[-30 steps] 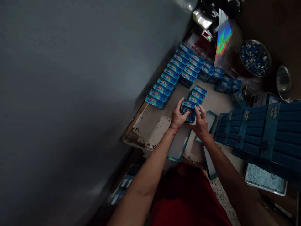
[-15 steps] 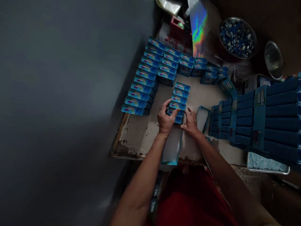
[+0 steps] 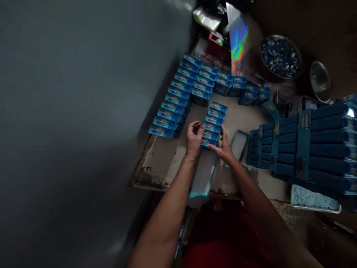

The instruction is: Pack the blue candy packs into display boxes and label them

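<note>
A short row of small blue boxes (image 3: 215, 120) stands in the middle of the worn white table (image 3: 164, 160). My left hand (image 3: 193, 137) is at the left side of the row's near end, its fingers curled loosely against the nearest box (image 3: 209, 141). On the right side of that box my right hand (image 3: 223, 147) lies with fingers stretched out, touching it. Neither hand lifts anything. A flat open carton tray (image 3: 203, 176) lies just under my wrists.
Long rows of the same blue boxes (image 3: 178, 96) run along the grey wall at the left and across the back. A tall stack of blue cartons (image 3: 306, 145) fills the right. A metal bowl of blue and white pieces (image 3: 281, 56) and holographic foil (image 3: 238, 46) sit behind.
Both hands have come off the top of the nearest box and now sit at its sides. The view has shifted slightly.
</note>
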The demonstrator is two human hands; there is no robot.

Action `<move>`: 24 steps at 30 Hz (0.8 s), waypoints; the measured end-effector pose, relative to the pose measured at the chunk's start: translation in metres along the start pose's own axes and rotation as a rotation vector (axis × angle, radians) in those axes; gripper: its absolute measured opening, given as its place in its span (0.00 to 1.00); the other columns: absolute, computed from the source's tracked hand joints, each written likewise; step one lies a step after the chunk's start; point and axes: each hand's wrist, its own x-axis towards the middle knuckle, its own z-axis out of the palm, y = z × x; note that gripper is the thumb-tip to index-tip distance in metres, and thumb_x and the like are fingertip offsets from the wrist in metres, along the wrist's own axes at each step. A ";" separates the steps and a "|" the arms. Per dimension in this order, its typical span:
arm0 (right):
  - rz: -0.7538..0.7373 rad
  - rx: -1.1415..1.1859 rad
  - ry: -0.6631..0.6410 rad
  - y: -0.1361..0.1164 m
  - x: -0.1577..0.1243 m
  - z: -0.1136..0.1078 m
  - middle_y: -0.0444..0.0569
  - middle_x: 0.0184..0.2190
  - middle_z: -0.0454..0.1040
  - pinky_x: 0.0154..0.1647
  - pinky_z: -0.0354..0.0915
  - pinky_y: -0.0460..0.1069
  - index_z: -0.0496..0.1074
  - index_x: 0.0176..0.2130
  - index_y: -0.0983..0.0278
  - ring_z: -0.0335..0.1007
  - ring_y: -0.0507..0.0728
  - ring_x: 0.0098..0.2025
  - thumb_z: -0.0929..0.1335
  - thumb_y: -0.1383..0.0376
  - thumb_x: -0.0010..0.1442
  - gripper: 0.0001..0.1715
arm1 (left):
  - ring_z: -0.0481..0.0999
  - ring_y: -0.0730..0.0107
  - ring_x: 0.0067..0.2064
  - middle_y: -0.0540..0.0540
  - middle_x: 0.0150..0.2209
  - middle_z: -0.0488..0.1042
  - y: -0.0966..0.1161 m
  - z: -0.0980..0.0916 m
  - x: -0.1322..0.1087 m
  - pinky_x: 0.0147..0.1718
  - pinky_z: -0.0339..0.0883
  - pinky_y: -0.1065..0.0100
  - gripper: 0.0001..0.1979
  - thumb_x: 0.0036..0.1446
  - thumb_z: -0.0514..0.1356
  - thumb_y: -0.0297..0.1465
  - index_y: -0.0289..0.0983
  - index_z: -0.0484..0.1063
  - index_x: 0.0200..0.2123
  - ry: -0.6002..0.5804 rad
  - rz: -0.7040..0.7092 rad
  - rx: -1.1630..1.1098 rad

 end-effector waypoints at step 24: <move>0.568 -0.774 -0.081 -0.004 -0.050 -0.027 0.60 0.43 0.83 0.37 0.61 0.49 0.70 0.54 0.68 0.81 0.63 0.42 0.66 0.58 0.74 0.18 | 0.77 0.41 0.54 0.30 0.52 0.78 -0.004 -0.056 -0.160 0.55 0.70 0.48 0.16 0.66 0.58 0.33 0.36 0.76 0.54 -0.067 0.031 1.100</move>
